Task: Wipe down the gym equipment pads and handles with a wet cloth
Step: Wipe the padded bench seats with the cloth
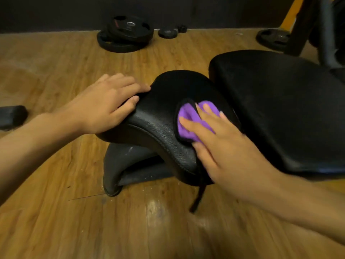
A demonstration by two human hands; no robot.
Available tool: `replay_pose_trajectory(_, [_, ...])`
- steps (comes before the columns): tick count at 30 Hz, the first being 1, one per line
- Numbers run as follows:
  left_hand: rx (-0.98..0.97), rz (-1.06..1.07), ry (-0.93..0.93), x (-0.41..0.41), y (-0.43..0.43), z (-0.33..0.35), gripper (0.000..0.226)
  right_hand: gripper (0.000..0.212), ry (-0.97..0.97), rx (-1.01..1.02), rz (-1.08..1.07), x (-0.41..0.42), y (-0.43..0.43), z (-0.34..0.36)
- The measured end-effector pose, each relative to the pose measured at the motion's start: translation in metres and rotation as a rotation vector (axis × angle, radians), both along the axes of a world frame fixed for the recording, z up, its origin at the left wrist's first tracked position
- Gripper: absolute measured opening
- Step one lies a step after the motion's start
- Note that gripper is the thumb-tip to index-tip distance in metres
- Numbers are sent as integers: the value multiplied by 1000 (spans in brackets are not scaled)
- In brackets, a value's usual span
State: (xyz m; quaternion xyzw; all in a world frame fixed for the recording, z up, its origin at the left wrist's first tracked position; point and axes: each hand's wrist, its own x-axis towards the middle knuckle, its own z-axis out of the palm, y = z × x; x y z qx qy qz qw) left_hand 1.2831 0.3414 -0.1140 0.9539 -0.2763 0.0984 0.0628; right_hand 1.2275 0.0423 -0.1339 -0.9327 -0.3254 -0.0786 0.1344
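Observation:
A black padded seat (160,116) of a gym bench fills the middle of the view. A purple cloth with a black edge (186,118) lies on its right side. My right hand (220,143) presses the cloth flat against the pad with straight, spread fingers. At the pad's left edge, my left hand (110,103) grips it, with the thumb on top and the fingers curled over the rim. The larger black back pad (280,109) of the bench lies to the right, touching the seat.
The bench's black base (123,165) stands on the wooden floor (74,212) under the seat. Stacked weight plates (127,34) and a small plate (168,32) lie by the far wall. A dark object (11,116) sits at the left edge. A machine frame (321,30) rises at the top right.

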Motion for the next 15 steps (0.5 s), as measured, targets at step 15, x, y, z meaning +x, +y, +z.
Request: replay_pose_trajectory(15, [91,-18,-54,-4,-14,-2,62,68,303,51,-275,10,-22,9])
